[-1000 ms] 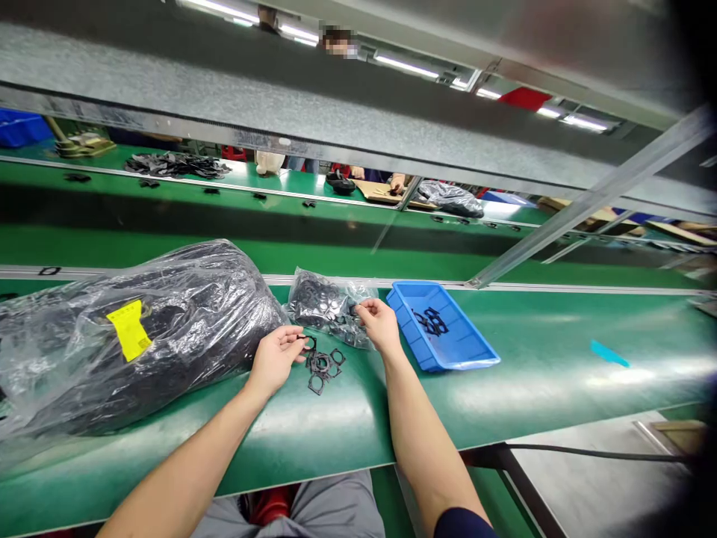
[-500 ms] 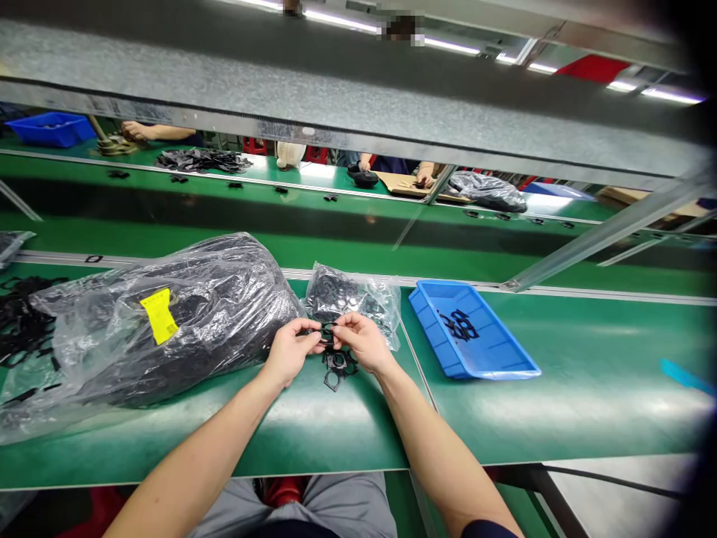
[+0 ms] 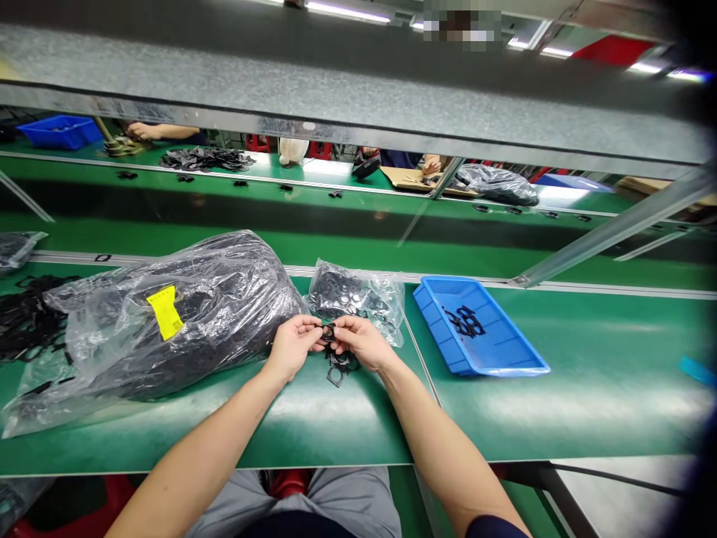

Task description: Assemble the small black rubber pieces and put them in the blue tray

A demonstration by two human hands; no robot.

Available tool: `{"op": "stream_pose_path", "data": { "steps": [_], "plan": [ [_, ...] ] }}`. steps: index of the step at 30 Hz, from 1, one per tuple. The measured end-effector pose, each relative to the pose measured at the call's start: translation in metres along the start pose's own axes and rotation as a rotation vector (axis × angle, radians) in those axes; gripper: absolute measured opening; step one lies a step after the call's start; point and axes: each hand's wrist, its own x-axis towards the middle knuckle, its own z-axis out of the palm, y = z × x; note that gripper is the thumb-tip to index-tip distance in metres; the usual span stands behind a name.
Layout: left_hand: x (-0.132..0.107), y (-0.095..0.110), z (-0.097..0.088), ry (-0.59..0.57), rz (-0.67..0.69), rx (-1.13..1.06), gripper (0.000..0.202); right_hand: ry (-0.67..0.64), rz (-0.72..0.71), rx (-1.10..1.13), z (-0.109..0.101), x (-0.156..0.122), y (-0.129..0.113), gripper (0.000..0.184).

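A small black ring-shaped plastic part is pinched between my two hands. My left hand grips its left side between thumb and fingers. On the other side, my right hand closes thumb and fingertips on it. Fingers cover part of it, so its full outline is hidden. Just below lies a small pile of black square frames with round openings on the green worktop. Behind my hands rests a clear bag with black parts and round shiny pieces inside.
To my left lies a large clear bag of black parts with a yellow label. Loose black parts are heaped beyond it. A blue tray holding several black pieces stands at right. Across the line, a co-worker's hand works over cardboard.
The black part between my fingers has turned, and its round opening now shows more. Both hands stay together above the pile. The whole view has shifted slightly.
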Motion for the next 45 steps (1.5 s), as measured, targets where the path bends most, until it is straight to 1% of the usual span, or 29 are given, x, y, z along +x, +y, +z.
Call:
{"op": "stream_pose_path", "data": {
  "steps": [3,7,13,19,26,28,32,38,42,45],
  "plan": [
    [0.0002,0.0005,-0.0003,0.001,-0.002,0.006,0.033,0.000,-0.022,-0.001,-0.0015,0.0001,0.0008,0.027],
    [0.0001,0.0008,-0.0006,0.002,-0.006,0.003,0.034,-0.035,-0.018,-0.015,-0.0040,0.0002,0.0005,0.028],
    [0.0002,0.0005,-0.0009,0.013,-0.015,-0.016,0.034,-0.048,-0.025,-0.093,-0.0029,-0.0015,-0.0041,0.029],
    [0.0001,0.0003,-0.0019,-0.009,-0.030,-0.036,0.033,-0.020,-0.022,-0.100,-0.0036,-0.0008,-0.0043,0.031],
    [-0.0016,0.0059,-0.0019,-0.044,-0.072,-0.058,0.030,-0.013,-0.116,-0.188,-0.0040,-0.0011,-0.0045,0.031],
    [-0.0017,0.0065,-0.0018,-0.057,-0.059,-0.052,0.029,-0.034,-0.105,-0.179,-0.0041,-0.0019,-0.0040,0.032],
    [-0.0011,0.0070,-0.0014,-0.058,-0.014,-0.031,0.028,-0.089,-0.026,-0.122,-0.0037,-0.0026,-0.0025,0.032],
    [-0.0006,0.0074,-0.0023,-0.031,0.036,0.015,0.029,-0.064,-0.029,-0.068,-0.0029,-0.0026,-0.0032,0.027],
    [-0.0010,0.0078,-0.0035,-0.021,0.033,0.035,0.031,-0.072,-0.018,-0.013,-0.0033,-0.0031,-0.0033,0.025],
    [-0.0008,0.0079,-0.0044,-0.033,0.010,0.008,0.034,-0.030,-0.040,-0.003,-0.0015,-0.0041,-0.0044,0.022]
  ]
}}
